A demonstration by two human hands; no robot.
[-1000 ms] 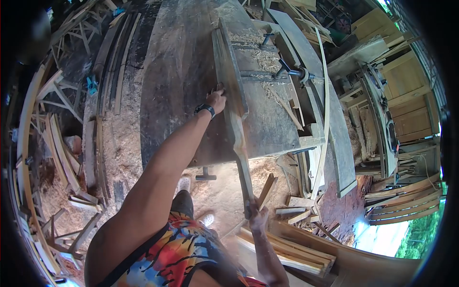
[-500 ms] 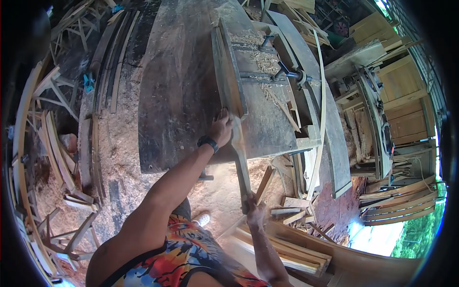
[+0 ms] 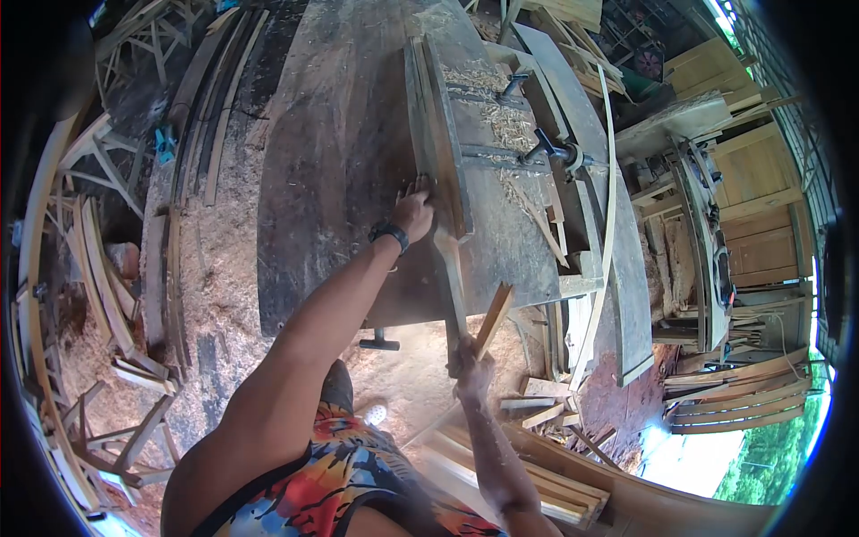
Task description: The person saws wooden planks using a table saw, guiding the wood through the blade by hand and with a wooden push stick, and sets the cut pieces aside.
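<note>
A long wooden piece (image 3: 452, 295) runs along an upright wooden fence (image 3: 447, 152) on the worn wooden tabletop (image 3: 331, 197), its near end sticking out past the front edge. My left hand (image 3: 414, 210), a dark watch on its wrist, rests against the piece's left side close to the fence, fingers stretched forward. Beyond the table edge, my right hand (image 3: 472, 374) grips the near end of the piece. A short wooden stick (image 3: 495, 318) slants up out of the same hand. My right palm and the piece's far part are hidden.
Dark T-shaped clamp handles (image 3: 543, 143) stand right of the fence among wood shavings (image 3: 497, 116). One more T-handle (image 3: 380, 341) hangs below the front edge. Stacked planks (image 3: 519, 465) lie near my right arm; offcuts (image 3: 541, 407) and sawdust cover the floor.
The long wooden piece has slid forward along the fence, with my right hand and the short stick moving along. My left hand has shifted forward too, its fingers straighter. The view has tilted slightly.
</note>
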